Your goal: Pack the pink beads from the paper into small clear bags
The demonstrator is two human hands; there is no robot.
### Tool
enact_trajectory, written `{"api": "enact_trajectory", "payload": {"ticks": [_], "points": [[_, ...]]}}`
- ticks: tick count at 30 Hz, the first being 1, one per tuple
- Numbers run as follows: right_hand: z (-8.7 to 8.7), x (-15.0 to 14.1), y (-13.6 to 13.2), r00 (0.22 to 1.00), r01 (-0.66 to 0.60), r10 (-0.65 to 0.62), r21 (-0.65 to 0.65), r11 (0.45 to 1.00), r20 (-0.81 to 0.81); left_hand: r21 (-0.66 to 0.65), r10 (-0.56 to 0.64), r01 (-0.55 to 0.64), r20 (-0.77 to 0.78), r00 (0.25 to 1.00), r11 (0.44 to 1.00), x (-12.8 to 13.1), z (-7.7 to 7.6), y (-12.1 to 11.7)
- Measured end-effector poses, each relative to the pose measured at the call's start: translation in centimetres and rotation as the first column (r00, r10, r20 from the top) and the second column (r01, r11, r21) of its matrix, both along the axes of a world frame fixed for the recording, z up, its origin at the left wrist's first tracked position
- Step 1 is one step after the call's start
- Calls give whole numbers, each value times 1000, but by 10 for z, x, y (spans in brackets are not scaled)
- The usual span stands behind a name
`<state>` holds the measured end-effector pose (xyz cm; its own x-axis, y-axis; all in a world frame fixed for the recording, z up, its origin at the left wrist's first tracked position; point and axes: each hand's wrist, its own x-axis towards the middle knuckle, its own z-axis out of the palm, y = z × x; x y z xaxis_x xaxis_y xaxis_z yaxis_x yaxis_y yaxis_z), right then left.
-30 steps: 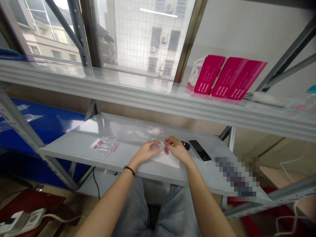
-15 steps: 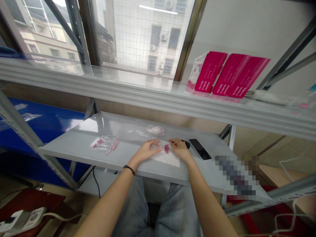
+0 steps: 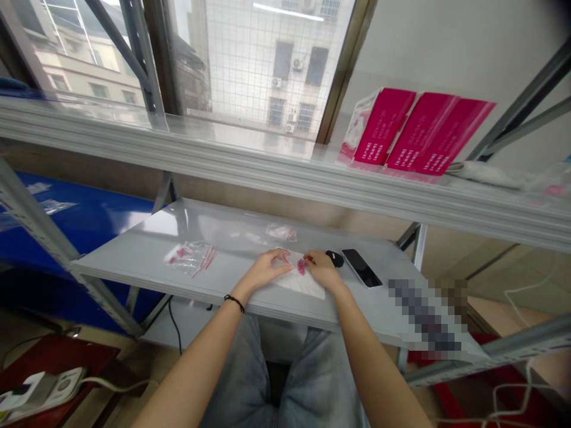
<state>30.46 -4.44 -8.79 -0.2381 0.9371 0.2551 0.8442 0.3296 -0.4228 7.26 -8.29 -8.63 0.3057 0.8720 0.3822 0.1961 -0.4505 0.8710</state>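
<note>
Daylight from window (image 3: 267, 77) — main source, strong enough to wash pale building outside nearly white. Thin white streak (image 3: 288, 12) glares across upper pane. Upper shelf (image 3: 250, 134) glossy under window; lower shelf (image 3: 236, 261) catches bright patch near far left corner. Sheen on blue surface (image 3: 100, 208), deep shadow beneath. Floor-level areas dim. Wide lens — steel uprights lean, edges stretch, upper right corner darkens. Fine detail soft: small pink pieces (image 3: 302, 267) blend together, print on pink boxes (image 3: 423, 131) slightly smeared. Pixelated block (image 3: 423, 315) masks right end of lower shelf.
</note>
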Motion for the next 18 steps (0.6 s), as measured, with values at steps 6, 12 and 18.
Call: {"api": "enact_trajectory", "payload": {"ticks": [6,12,18], "points": [[4,-2,3,999,28,-27,13,1000,-45,-8,17,-17,-9,1000,1000,0,0,-1],[25,-9,-11,980,-6,14,40,999,-199,3,3,-3,8,1000,1000,1,-1,0],[49,-38,-32,948,-158,182,110,981,-262,30,15,-15,-12,1000,999,1,-4,3]]}}
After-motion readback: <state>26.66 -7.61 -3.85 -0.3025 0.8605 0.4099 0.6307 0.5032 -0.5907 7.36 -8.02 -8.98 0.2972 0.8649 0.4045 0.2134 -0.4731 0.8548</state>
